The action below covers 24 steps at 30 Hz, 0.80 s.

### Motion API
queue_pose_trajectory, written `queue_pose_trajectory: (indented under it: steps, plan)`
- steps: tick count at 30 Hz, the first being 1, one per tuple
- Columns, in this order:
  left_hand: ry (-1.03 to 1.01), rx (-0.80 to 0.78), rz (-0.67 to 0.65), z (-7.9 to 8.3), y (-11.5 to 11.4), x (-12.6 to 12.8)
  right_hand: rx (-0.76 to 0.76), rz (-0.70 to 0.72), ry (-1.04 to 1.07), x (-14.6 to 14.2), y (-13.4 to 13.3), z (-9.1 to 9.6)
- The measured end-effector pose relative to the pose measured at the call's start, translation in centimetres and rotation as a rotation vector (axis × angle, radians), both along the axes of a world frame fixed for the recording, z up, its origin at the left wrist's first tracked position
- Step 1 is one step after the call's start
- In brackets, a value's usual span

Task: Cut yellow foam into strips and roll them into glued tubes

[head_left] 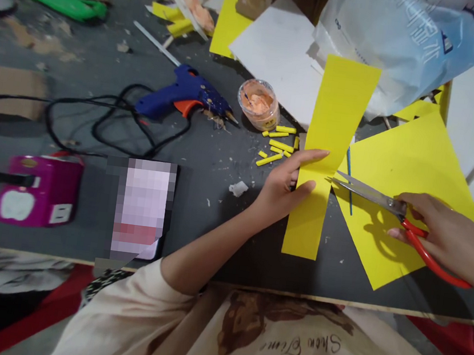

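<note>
My left hand pinches a long yellow paper strip at its middle and holds it up over the dark table. My right hand grips red-handled scissors. Their blades are slightly parted at the strip's right edge, just right of my left thumb. A larger yellow sheet lies flat under the scissors.
A blue glue gun with a black cord lies left of a small tub of orange paste. Several short yellow rolled pieces lie near it. A magenta power strip, white sheets and a plastic bag surround the area.
</note>
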<state>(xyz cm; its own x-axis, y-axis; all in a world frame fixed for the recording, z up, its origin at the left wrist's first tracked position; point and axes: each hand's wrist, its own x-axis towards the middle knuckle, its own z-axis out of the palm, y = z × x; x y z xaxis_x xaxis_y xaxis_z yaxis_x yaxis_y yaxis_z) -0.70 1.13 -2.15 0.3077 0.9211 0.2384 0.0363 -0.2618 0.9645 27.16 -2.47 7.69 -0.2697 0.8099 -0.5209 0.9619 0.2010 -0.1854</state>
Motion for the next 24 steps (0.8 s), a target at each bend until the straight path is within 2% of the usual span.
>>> queue_pose_trajectory:
  steps: [11,24]
  plan:
    - [-0.035,-0.006,-0.062,0.1,-0.3,0.1,0.037,0.090,0.005,-0.7,1.0,-0.7]
    - [-0.061,-0.010,-0.081,0.2,-0.3,0.1,-0.010,0.064,0.051,-0.7,1.2,-0.5]
